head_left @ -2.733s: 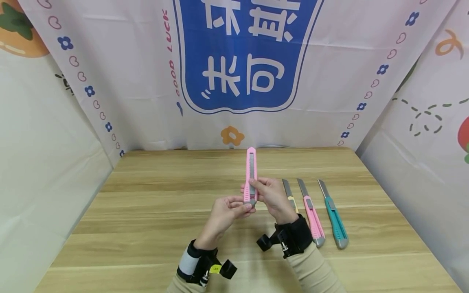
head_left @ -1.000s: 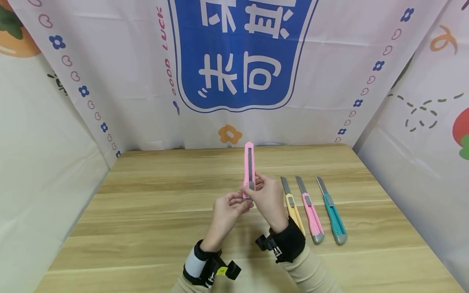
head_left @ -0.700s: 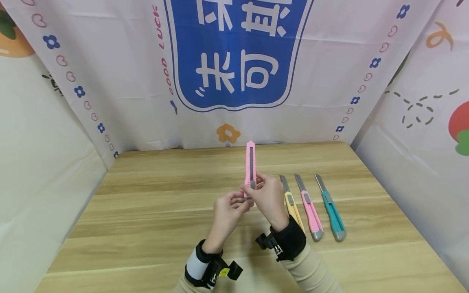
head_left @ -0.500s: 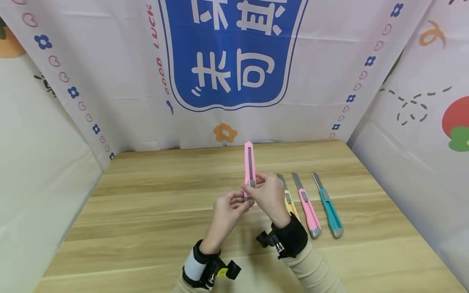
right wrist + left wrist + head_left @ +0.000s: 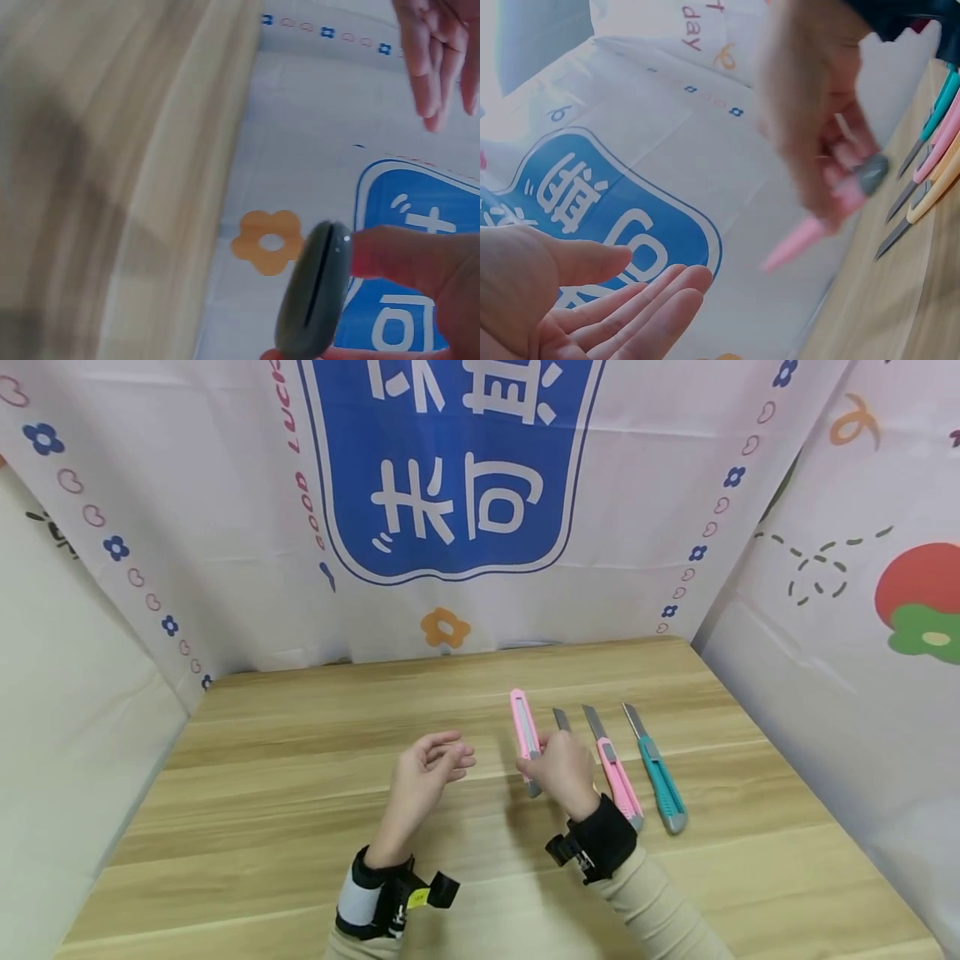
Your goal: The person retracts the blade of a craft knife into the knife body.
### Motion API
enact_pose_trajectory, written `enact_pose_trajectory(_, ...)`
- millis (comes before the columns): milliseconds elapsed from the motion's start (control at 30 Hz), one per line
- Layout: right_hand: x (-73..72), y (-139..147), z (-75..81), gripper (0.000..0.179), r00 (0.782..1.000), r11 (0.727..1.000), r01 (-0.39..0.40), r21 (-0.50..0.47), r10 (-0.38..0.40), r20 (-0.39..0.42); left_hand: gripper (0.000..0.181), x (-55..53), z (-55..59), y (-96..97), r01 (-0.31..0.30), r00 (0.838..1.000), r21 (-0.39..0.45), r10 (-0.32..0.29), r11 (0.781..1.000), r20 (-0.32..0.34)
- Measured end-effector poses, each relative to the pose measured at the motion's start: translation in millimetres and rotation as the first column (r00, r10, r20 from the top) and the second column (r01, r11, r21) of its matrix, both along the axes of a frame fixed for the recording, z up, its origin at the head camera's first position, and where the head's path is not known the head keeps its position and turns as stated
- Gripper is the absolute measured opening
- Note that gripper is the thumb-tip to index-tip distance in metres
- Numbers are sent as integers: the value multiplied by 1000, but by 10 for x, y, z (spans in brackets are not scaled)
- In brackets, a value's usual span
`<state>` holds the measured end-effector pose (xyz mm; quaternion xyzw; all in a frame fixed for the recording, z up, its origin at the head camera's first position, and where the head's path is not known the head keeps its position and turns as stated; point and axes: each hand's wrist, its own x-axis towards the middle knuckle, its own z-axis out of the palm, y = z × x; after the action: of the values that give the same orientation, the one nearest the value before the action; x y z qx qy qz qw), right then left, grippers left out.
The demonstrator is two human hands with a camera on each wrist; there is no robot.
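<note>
In the head view my right hand (image 5: 567,770) pinches a pink box cutter (image 5: 526,727) between thumb and fingers, near its grey end. No blade sticks out at the cutter's tip. The right wrist view shows the grey end cap (image 5: 311,300) between thumb and fingers. My left hand (image 5: 427,768) is apart from the cutter, to its left above the table, fingers loosely extended and holding nothing. Just right of the held cutter lies a yellow box cutter, mostly hidden by my right hand; its bare blade (image 5: 561,719) shows.
A second pink box cutter (image 5: 617,774) and a teal box cutter (image 5: 661,781) lie to the right on the wooden table (image 5: 300,760), blades extended and pointing away from me. A printed cloth (image 5: 247,568) hangs behind the table, with cloth at both sides too.
My left hand has let go of the pink box cutter's end and moved left. My right hand has carried the cutter down and right, toward the others. Earlier, its thumb worked near the slider.
</note>
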<state>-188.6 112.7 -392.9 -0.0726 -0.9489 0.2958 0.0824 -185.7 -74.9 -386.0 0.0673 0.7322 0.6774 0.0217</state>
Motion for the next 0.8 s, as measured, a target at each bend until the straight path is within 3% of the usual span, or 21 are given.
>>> enact_pose_trajectory(100,14,26,-106,25,999,999,-9,51,6,53,30,-3,5,-18,0,1000,2,0,1000,-11)
enact_pose_trajectory(233,40,32,-235,35,989,992,-26,124,7,149,31,-8,11,-26,-3,1000,7,3,1000,-8)
enact_pose_trajectory(400,73,-14,-364,36,976,985,-30,172,-9,219,31,0,34,-41,-12,1000,8,12,1000,3)
enact_pose_trajectory(600,122,-63,-477,34,968,976,-44,215,-11,251,30,17,61,-57,-23,1000,0,23,1000,-2)
enact_pose_trajectory(800,151,-107,-521,38,972,971,-38,236,-19,234,29,16,79,-56,-17,1000,10,17,1000,-9)
